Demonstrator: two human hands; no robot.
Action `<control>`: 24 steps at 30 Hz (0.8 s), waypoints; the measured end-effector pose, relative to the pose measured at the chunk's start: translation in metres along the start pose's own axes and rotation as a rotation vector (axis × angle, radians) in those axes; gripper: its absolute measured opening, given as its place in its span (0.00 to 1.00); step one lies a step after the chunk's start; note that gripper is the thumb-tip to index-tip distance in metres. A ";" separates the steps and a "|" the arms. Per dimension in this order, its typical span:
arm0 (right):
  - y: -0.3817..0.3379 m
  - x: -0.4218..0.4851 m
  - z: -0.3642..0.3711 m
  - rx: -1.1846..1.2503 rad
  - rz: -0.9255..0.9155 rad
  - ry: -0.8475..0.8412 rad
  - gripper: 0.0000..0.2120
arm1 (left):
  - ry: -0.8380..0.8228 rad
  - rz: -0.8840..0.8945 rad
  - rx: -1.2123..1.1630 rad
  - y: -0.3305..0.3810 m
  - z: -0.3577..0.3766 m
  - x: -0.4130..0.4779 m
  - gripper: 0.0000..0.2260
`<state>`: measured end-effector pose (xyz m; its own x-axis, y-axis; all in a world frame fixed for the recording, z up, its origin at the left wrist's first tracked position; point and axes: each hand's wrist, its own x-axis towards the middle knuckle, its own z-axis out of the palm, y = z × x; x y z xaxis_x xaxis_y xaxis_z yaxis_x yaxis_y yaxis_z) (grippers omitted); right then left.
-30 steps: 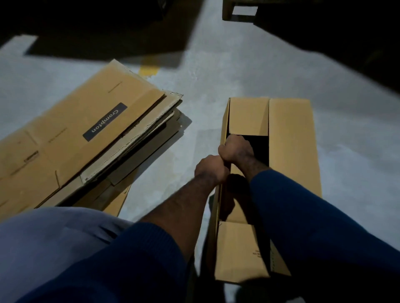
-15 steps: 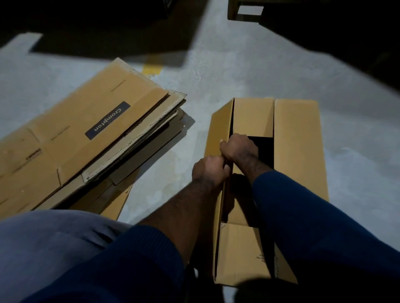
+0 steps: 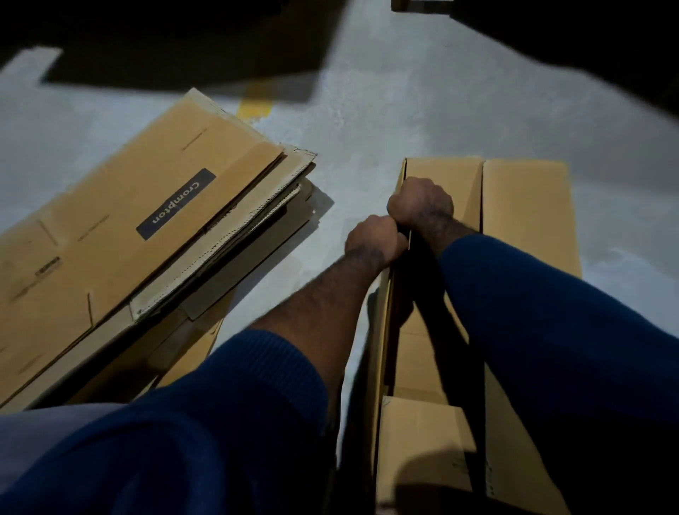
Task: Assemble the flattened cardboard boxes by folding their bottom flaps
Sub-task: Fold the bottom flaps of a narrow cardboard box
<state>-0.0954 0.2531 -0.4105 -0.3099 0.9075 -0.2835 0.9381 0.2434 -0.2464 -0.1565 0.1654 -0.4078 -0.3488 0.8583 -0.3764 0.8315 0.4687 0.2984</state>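
Your cardboard box lies right of the flattened stack, long axis pointing away from you; your left hand and right hand both grip its upright left flap.

Your left hand and right hand are showing only their backs; the fingers are curling over the box's left wall, tips hidden. Your right sleeve is covering the box's middle, and shadow is swallowing its inside. The bottom edge is cutting off its near end. The stack of flat boxes is running off the left edge. Print on the near flap is showing too small to read. Darkness is blacking out the top corners, and a pale object is peeking in as a sliver at the top edge.
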 end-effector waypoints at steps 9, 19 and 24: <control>0.011 0.004 0.014 0.141 0.075 0.061 0.17 | 0.017 0.084 0.065 -0.002 0.008 0.010 0.11; 0.037 -0.145 0.003 0.451 0.110 -0.097 0.11 | 0.097 0.003 0.023 0.006 0.007 -0.083 0.12; 0.054 -0.239 0.017 0.378 0.197 -0.189 0.23 | 0.005 0.061 -0.044 0.004 0.027 -0.170 0.06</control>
<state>0.0265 0.0435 -0.3713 -0.1868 0.8372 -0.5140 0.8707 -0.1012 -0.4813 -0.0816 0.0157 -0.3666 -0.3000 0.8866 -0.3521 0.8315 0.4240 0.3589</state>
